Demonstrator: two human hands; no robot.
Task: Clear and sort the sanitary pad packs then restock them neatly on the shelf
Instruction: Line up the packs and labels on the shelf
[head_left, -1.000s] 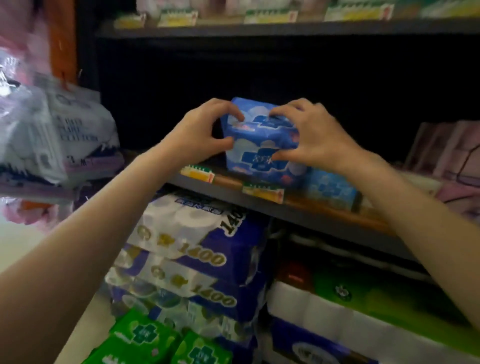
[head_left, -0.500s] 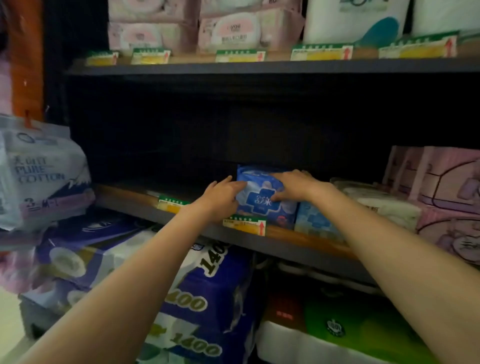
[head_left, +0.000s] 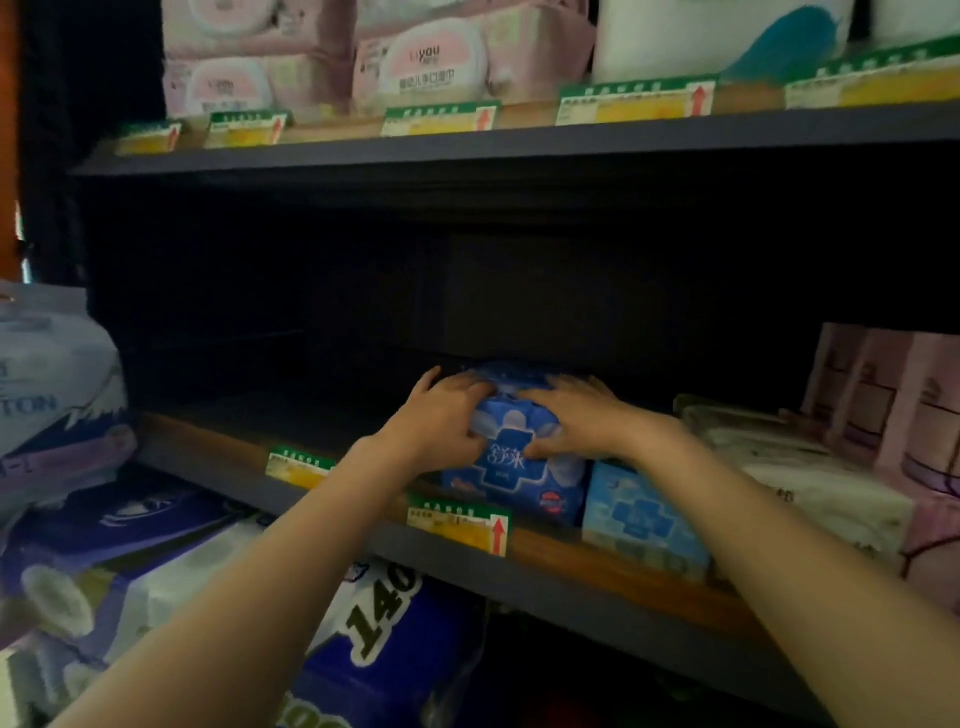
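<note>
Since a second ago we have brought the dark blue pad pack (head_left: 511, 457) down from mid-air, and it now stands on the shelf (head_left: 597, 564) close to the front edge. Our left hand (head_left: 444, 415) grips its left upper corner with curled fingers, and our right hand (head_left: 574, 415) grips its right upper corner the same way. A light blue pack (head_left: 641, 519) stands touching it on the right. A price tag (head_left: 460, 522) hangs on the front edge just below.
</note>
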